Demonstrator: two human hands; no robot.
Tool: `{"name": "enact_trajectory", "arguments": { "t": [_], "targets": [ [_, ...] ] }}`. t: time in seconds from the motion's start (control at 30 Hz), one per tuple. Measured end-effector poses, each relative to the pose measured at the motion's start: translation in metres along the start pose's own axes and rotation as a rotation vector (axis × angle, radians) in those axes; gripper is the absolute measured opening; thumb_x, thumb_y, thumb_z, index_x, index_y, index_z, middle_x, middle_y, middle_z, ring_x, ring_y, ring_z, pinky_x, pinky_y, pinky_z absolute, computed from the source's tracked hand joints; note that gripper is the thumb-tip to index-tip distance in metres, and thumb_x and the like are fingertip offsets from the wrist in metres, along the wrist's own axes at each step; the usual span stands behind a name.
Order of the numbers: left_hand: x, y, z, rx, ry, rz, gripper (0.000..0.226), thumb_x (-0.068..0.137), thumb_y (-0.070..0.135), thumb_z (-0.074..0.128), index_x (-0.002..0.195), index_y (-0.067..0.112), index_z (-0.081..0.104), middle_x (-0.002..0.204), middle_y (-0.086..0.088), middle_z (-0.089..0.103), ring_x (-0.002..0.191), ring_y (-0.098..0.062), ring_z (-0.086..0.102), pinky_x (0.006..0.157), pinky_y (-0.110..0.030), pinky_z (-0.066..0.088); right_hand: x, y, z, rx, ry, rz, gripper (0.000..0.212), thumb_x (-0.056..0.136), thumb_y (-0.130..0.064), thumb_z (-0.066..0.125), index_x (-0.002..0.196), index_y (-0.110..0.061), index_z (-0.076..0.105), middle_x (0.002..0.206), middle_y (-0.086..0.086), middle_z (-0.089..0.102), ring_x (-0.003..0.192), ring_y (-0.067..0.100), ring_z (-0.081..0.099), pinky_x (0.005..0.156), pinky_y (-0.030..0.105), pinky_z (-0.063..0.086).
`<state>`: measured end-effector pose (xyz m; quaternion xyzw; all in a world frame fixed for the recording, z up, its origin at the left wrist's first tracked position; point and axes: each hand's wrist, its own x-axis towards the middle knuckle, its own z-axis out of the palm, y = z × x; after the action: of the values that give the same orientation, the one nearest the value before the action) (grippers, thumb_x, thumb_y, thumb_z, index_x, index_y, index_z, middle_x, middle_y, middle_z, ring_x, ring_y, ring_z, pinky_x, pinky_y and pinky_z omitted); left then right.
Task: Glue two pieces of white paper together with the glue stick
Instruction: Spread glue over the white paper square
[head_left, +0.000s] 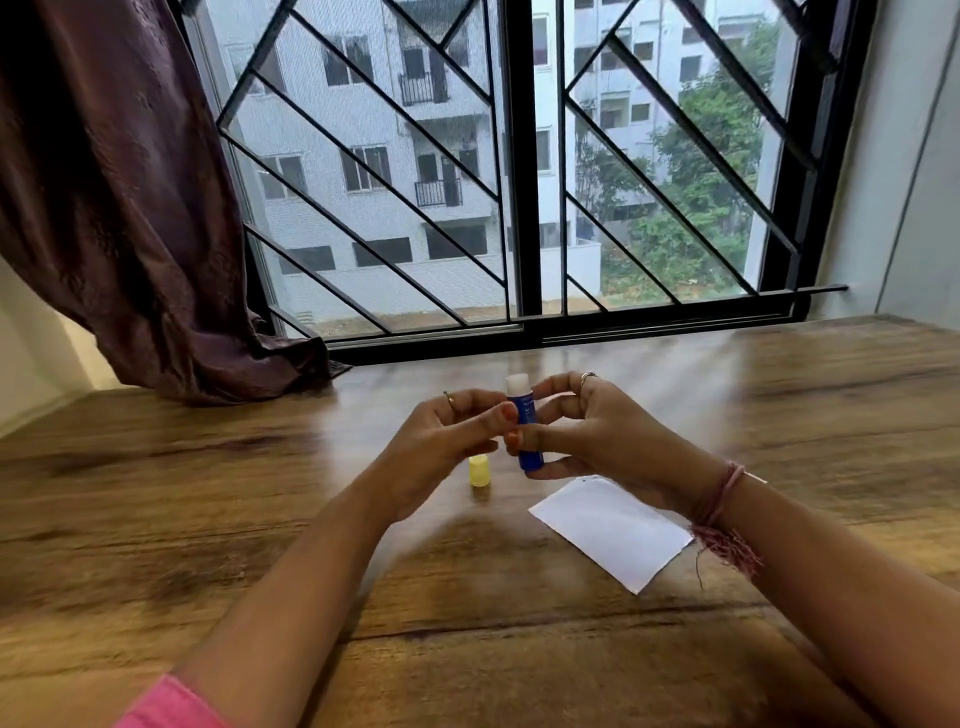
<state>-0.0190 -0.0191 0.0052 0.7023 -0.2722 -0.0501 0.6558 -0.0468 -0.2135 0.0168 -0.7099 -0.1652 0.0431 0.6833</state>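
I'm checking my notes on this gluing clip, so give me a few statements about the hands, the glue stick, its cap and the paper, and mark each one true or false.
1. The glue stick is held upright in the air between both hands. True.
2. The yellow cap is still on the glue stick. False: it stands on the table, and the white glue tip is bare.
3. The right hand grips the blue tube. True.
4. The white paper lies under the left hand. False: it lies on the table below the right wrist.
5. The glue tip touches the paper. False: it points up, well clear of it.
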Motion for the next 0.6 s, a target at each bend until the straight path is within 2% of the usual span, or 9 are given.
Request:
{"name": "enact_trajectory", "arguments": {
  "t": [0.07,0.13,0.27,0.37,0.47,0.6],
  "targets": [
    [0.000,-0.001,0.004,-0.001,0.013,0.003,0.042,0.062,0.047,0.083,0.094,0.022,0.075,0.100,-0.012,0.071,0.094,-0.026,0.064,0.097,-0.051,0.045,-0.001,0.001,0.001,0.002,-0.005,0.009,0.057,0.072,-0.003,0.079,0.118,-0.004,0.046,0.104,0.022,0.066,0.092,0.033,0.071,0.074,0.046,0.060],
    [0.000,0.000,0.006,-0.007,0.034,0.004,0.033,0.064,0.040,0.082,0.092,0.023,0.075,0.098,-0.013,0.071,0.094,-0.028,0.064,0.097,-0.052,0.045,-0.001,0.001,0.002,0.002,-0.001,0.022,0.058,0.070,-0.001,0.080,0.117,-0.003,0.046,0.103,0.021,0.065,0.092,0.032,0.071,0.075,0.044,0.060],
    [0.001,0.000,0.008,-0.043,0.084,0.033,0.027,0.067,0.037,0.083,0.089,0.023,0.076,0.096,-0.007,0.074,0.098,-0.026,0.067,0.091,-0.037,0.053,-0.003,0.003,0.003,-0.067,-0.030,0.071,0.062,0.063,-0.002,0.085,0.114,-0.004,0.049,0.098,0.012,0.066,0.089,0.023,0.071,0.082,0.037,0.059],
    [0.002,-0.002,0.008,-0.114,0.155,0.044,0.031,0.065,0.033,0.081,0.090,0.016,0.074,0.092,-0.004,0.075,0.092,-0.021,0.070,0.080,-0.028,0.055,-0.004,0.005,0.004,-0.106,-0.020,0.130,0.058,0.063,-0.012,0.087,0.109,-0.006,0.052,0.089,0.007,0.067,0.078,0.017,0.070,0.071,0.029,0.059],
    [0.003,-0.002,0.007,-0.143,0.199,0.037,0.041,0.062,0.032,0.081,0.095,0.010,0.070,0.089,-0.003,0.075,0.087,-0.020,0.071,0.075,-0.026,0.056,-0.003,0.008,0.006,-0.175,0.008,0.131,0.047,0.064,-0.025,0.087,0.097,-0.009,0.058,0.079,0.003,0.067,0.069,0.009,0.067,0.058,0.019,0.052],
    [0.003,-0.002,0.009,-0.180,0.197,0.036,0.037,0.063,0.031,0.081,0.092,0.010,0.070,0.087,-0.004,0.075,0.084,-0.020,0.072,0.072,-0.025,0.056,-0.002,0.011,0.008,-0.185,0.048,0.080,0.033,0.065,-0.030,0.085,0.083,-0.012,0.065,0.062,-0.006,0.067,0.059,0.003,0.063,0.049,0.016,0.046]
  ]
}}
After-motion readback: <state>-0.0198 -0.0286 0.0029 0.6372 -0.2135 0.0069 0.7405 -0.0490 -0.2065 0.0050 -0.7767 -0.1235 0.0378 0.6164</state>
